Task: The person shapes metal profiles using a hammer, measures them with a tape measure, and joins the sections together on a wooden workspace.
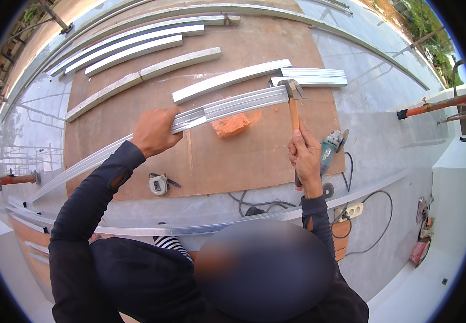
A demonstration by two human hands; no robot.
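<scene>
My left hand (pixel 157 132) is closed around a long galvanized metal channel (pixel 95 158) that slants up to the right. A ribbed metal piece (pixel 246 104) overlaps or fits onto the channel's right end. My right hand (pixel 306 153) grips the wooden handle of a claw hammer (pixel 293 114). The hammer's head is at the ribbed piece's right end; whether they touch, I cannot tell. An orange brick chunk (pixel 230 125) sits just below the ribbed piece. Beside my right hand lies a teal angle grinder (pixel 330 149), partly hidden by it.
Several metal channels (pixel 233 81) lie on the brown board (pixel 233 161), toward the far side. A tape measure (pixel 158 184) lies near its front edge. Black cable (pixel 383 237) runs from a power strip (pixel 349 210) at right. One long channel (pixel 190 230) crosses before my legs.
</scene>
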